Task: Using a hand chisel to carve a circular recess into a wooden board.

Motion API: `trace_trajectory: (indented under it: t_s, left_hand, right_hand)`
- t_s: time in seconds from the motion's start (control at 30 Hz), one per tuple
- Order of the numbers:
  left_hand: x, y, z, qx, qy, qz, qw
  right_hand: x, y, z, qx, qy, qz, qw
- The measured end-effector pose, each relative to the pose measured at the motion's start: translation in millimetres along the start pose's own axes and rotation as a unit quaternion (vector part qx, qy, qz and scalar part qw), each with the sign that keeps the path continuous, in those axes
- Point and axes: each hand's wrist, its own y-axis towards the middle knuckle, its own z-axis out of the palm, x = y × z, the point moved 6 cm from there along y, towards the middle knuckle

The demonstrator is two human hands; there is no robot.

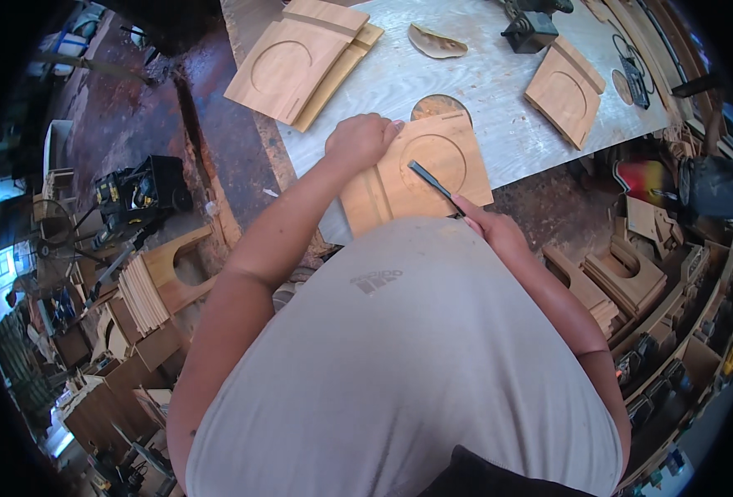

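A wooden board (366, 203) with a round recess and a groove across it lies at the near edge of the worktable, just beyond my shirt front. My left hand (360, 141) grips its far left edge, fingers curled and partly hidden from above. In my right hand (497, 230), closed at the board's near right side, is a chisel (429, 178). The chisel's flat metal blade points away and to the left, over the recess. Most of its handle is hidden in my fingers.
Similar boards (279, 70) are stacked at the far left of the pale tabletop (507, 137); another recessed board (565, 91) lies at the right. A curved wood-coloured piece (437, 41) and a dark power tool (532, 29) sit at the back. Cut panels (623, 277) are stacked below right.
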Motion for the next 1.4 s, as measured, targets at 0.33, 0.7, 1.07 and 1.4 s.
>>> trace_trajectory:
  t_s: [0.33,0.7,1.07,1.4]
  left_hand:
    - [-0.7,0.1,-4.1,0.012,0.002,-0.022,1.0]
    - [-3.1,-0.9,-2.5,0.037,0.012,-0.022,0.999]
    - [0.6,2.3,1.1,0.014,0.005,-0.019,1.0]
    - [1.5,2.2,2.0,0.025,0.018,-0.024,0.999]
  right_hand:
    - [1.6,7.3,1.1,-0.014,0.012,-0.005,1.0]
    - [2.6,10.6,-1.2,-0.007,0.009,0.009,1.0]
    - [1.1,2.6,1.3,0.007,-0.011,0.04,0.999]
    - [-1.2,-5.4,0.9,0.021,-0.023,0.039,0.999]
